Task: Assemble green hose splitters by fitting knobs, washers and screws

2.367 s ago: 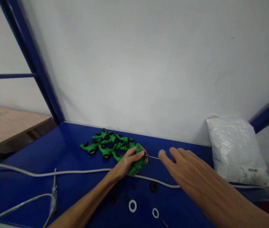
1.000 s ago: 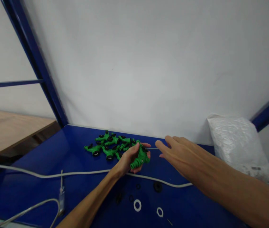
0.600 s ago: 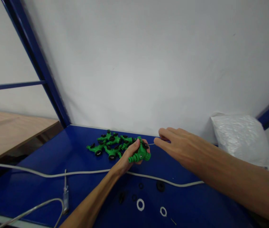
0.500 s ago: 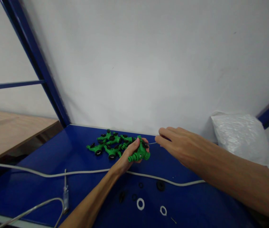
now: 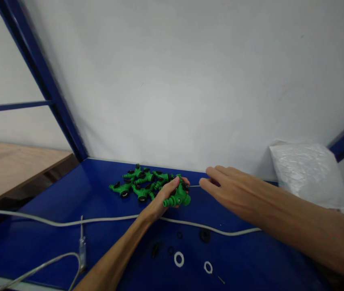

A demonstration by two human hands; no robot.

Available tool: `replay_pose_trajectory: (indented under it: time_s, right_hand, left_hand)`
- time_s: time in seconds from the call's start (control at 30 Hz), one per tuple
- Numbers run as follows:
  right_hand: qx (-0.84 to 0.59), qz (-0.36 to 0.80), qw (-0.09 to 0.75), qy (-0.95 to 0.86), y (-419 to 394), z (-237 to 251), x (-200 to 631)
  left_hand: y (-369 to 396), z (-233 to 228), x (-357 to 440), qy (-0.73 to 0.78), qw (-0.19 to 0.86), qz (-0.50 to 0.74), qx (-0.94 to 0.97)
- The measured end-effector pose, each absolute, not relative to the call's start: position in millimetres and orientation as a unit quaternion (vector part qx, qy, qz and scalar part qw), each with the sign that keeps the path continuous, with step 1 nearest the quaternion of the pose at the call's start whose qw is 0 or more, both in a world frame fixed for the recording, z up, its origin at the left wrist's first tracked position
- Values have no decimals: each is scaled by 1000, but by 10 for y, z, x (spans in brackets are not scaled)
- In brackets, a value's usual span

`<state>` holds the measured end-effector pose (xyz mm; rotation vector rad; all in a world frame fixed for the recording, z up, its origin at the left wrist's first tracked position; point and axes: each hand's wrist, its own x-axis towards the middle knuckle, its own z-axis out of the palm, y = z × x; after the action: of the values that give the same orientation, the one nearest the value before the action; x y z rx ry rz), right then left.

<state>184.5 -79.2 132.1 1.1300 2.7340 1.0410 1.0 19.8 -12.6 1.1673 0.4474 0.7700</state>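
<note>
My left hand (image 5: 166, 193) is closed around a green two-way hose splitter (image 5: 178, 199) with black valve levers, held above the table with one ribbed outlet pointing left. My right hand (image 5: 224, 182) is closed on a screwdriver, its handle hidden inside the fingers. The thin metal screwdriver shaft (image 5: 194, 186) runs left to a black lever on the splitter; the exact contact of its tip is too small to see. Just behind my left hand lies a pile of similar green splitters (image 5: 143, 193) with black collars.
A white cable (image 5: 108, 219) crosses the blue table (image 5: 47, 194). Nearer lie a clear-handled screwdriver (image 5: 82, 252), white rings (image 5: 179, 259), a black round part (image 5: 204, 235) and a small screw-like piece (image 5: 221, 279). A clear plastic bag (image 5: 309, 173) stands right, against the white wall.
My right hand has tilted slightly and lowered, and the screwdriver shaft now lies more level. The splitter stays in my left hand. The whole view has shifted a little.
</note>
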Motion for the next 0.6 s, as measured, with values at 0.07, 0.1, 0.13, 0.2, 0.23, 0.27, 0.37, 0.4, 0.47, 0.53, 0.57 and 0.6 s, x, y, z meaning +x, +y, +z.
replay_pose_trajectory:
  time_s: [0.07,0.1,0.13,0.2,0.23,0.27,0.37,0.4,0.47,0.53,0.57,0.6]
  right_hand:
    - [353,329,13,876,-816,1352,1812]
    - [361,323,21,875,-826,1364,1797]
    - [376,315,30,871,-833,1372,1783]
    - [411,295,41,861,-842,1377,1762]
    - [431,284,43,855,-844,1375,1754]
    - [451,274,46,848,-845,1370,1748]
    - [504,249,43,826,-848,1336,1753]
    - [507,239,36,827,-849,1315,1767]
    - [486,219,9,846,-848,1254,1811]
    - [452,212,-17,866,-840,1184,1860]
    - [439,215,-21,872,-834,1155,1878]
    - [432,219,-18,875,-829,1138,1888]
  left_hand:
    - [191,-128,10,203,741,343,541]
    - [187,-124,9,204,741,339,542]
    - [184,-118,7,207,743,338,540]
    - [182,-103,3,204,753,337,527]
    - [184,-97,1,199,758,337,521]
    - [187,-94,0,190,762,339,518]
    - [203,-107,0,167,757,351,525]
    - [210,-116,1,166,751,359,529]
    - [224,-132,2,166,741,372,534]
    - [231,-136,1,166,737,372,539]
    - [232,-134,0,165,737,368,542]
    - [231,-130,-2,163,738,363,545]
